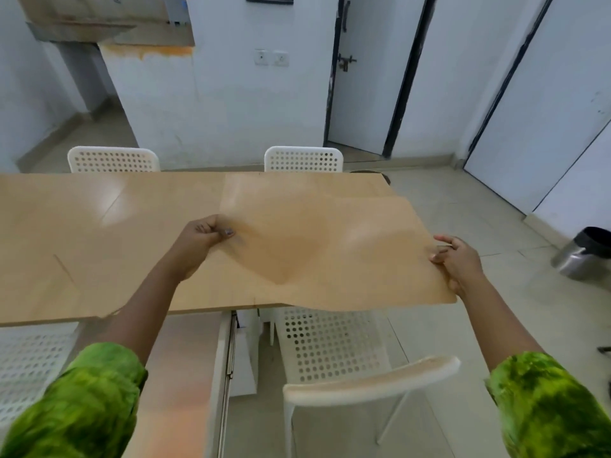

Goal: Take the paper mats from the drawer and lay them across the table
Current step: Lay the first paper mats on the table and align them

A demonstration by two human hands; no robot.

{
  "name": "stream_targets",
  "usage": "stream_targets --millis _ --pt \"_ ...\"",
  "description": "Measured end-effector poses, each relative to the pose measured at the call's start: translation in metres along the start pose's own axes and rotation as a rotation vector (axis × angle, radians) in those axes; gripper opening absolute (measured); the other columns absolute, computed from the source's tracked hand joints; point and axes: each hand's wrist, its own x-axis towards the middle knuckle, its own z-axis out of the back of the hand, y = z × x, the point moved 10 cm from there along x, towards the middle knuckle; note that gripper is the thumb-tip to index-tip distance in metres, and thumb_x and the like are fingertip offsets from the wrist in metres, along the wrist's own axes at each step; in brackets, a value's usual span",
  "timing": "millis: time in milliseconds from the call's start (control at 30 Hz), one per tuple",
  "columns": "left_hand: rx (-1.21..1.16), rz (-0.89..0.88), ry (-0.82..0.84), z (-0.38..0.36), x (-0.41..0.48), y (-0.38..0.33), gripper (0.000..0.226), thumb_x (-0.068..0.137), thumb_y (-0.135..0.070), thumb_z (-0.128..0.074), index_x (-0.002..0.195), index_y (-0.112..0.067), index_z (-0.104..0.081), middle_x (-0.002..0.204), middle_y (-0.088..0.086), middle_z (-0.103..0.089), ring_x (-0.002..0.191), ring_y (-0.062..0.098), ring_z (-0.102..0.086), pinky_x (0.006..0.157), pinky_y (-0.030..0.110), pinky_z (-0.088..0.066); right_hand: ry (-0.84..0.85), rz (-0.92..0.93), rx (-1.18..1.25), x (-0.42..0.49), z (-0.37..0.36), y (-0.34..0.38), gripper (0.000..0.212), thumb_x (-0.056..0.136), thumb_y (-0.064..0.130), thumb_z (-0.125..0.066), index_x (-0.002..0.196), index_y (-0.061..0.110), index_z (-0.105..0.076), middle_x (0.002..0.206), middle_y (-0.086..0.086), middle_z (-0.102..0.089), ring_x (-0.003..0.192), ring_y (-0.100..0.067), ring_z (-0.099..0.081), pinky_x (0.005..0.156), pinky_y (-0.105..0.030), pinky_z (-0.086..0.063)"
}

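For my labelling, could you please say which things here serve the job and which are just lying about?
In the job: paper mat, left hand, right hand, table, drawer.
Lying about: white chairs, steel bin, door.

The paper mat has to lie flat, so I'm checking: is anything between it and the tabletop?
Nothing visible does. The left hand and right hand hold the paper mat over the table's right end; the mat hides the patch directly beneath.

Bright, even light; soft glare patches on the table [109,206]; edges bend and sleeves blur.
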Motion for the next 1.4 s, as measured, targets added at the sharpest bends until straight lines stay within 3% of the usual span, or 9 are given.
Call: stream_targets --millis 133,267,467,700,800,900,1067,1267,1400 --pt "-0.088 0.098 -0.075 -0.019 0.030 0.034 0.027 0.091 0.001 -0.051 0.116 -0.005 -0.060 0.080 -0.004 -0.075 0.079 0.013 -0.069 0.074 0.024 -0.057 -0.105 0.063 -0.046 0.026 0.012 0.005 0.045 0.076 -0.013 -0.047 0.106 0.015 -0.064 0.074 0.003 -0.059 0.068 -0.013 -0.054 0.068 -0.030 -0.048" --pt "-0.117 0.159 -0.151 -0.038 0.055 0.061 0.046 0.090 0.003 -0.051 0.134 -0.010 -0.049 0.100 0.009 -0.067 0.082 0.015 -0.066 0.080 0.029 -0.055 -0.208 0.121 -0.102 0.050 0.023 0.015 0.044 0.078 -0.012 -0.043 0.103 0.016 -0.065 0.071 0.005 -0.057 0.062 -0.010 -0.052 0.058 -0.024 -0.045" --pt "-0.141 0.322 -0.240 -0.066 0.075 0.100 0.053 0.092 0.007 -0.045 0.138 -0.019 -0.044 0.083 -0.004 -0.067 0.073 0.012 -0.063 0.076 0.028 -0.053 -0.214 0.200 -0.200 0.089 0.017 0.013 0.047 0.074 -0.016 -0.045 0.105 0.014 -0.065 0.084 -0.003 -0.058 0.077 -0.017 -0.053 0.059 -0.021 -0.043" --pt "-0.040 0.429 -0.399 -0.083 0.083 0.141 0.054 0.092 0.006 -0.044 0.142 -0.014 -0.039 0.142 0.008 -0.046 0.108 0.018 -0.051 0.091 0.032 -0.046 -0.149 0.105 -0.164 0.147 0.007 -0.042 0.047 0.074 -0.017 -0.044 0.106 0.010 -0.065 0.095 -0.003 -0.062 0.088 -0.018 -0.058 0.069 -0.025 -0.049" --pt "0.023 0.452 -0.444 -0.094 0.088 0.155 0.054 0.093 0.005 -0.044 0.142 -0.015 -0.038 0.143 0.009 -0.046 0.110 0.021 -0.052 0.093 0.033 -0.046 -0.115 0.071 -0.159 0.170 0.006 -0.060 0.046 0.075 -0.016 -0.047 0.108 0.010 -0.065 0.096 -0.004 -0.061 0.088 -0.017 -0.056 0.069 -0.022 -0.048" --pt "0.102 0.479 -0.510 -0.102 0.084 0.164 0.053 0.094 0.002 -0.044 0.144 -0.016 -0.037 0.145 0.010 -0.043 0.104 0.012 -0.051 0.083 0.021 -0.042 -0.086 0.047 -0.161 0.186 0.003 -0.071 0.046 0.075 -0.016 -0.046 0.108 0.009 -0.065 0.096 -0.005 -0.060 0.089 -0.018 -0.056 0.070 -0.022 -0.048" --pt "0.229 0.554 -0.515 -0.102 0.084 0.182 0.053 0.094 -0.003 -0.046 0.143 -0.017 -0.036 0.145 0.016 -0.042 0.133 0.028 -0.040 0.110 0.038 -0.035 -0.053 -0.004 -0.230 0.200 0.000 -0.096 0.042 0.076 -0.013 -0.050 0.111 0.007 -0.063 0.096 -0.005 -0.059 0.088 -0.018 -0.055 0.067 -0.019 -0.045" --pt "0.585 0.603 -0.451 -0.103 0.096 0.177 0.051 0.094 -0.013 -0.049 0.142 -0.004 -0.036 0.139 0.021 -0.039 0.124 0.036 -0.044 0.104 0.041 -0.036 -0.073 -0.025 -0.359 0.200 -0.004 -0.110 0.041 0.077 -0.005 -0.047 0.114 0.008 -0.061 0.098 -0.005 -0.058 0.102 -0.027 -0.058 0.077 -0.026 -0.040" --pt "0.752 0.610 -0.415 -0.104 0.097 0.177 0.051 0.093 -0.016 -0.050 0.141 -0.006 -0.038 0.131 0.020 -0.039 0.119 0.036 -0.042 0.097 0.043 -0.039 -0.080 -0.018 -0.464 0.195 -0.009 -0.106 0.042 0.078 -0.001 -0.049 0.118 0.006 -0.058 0.120 -0.014 -0.059 0.111 -0.030 -0.055 0.088 -0.033 -0.043"
